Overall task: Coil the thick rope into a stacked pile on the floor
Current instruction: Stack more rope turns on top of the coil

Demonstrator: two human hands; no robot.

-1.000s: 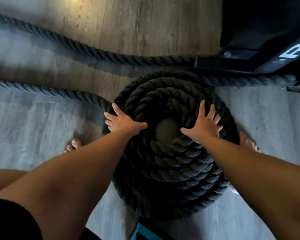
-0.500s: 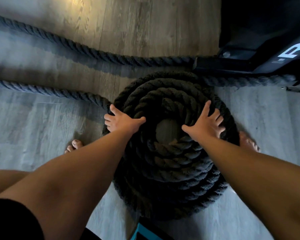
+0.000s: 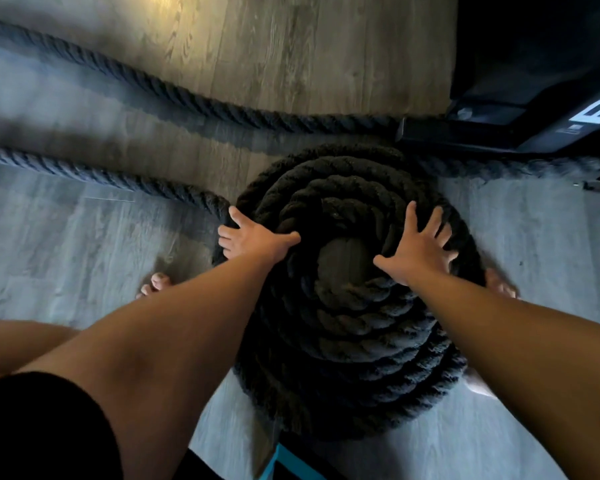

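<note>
On the floor [image 3: 66, 258] between my bare feet, head view: the rope [image 3: 347, 327] is sitting coiled in stacked rings, two loose runs trailing off left. My left hand [image 3: 253, 239] and right hand [image 3: 421, 252] are pressing flat on top, each grip released, grasping nothing. Judgement: I am squaring the rings, so pressure should be staying even before feeding more slack.
</note>
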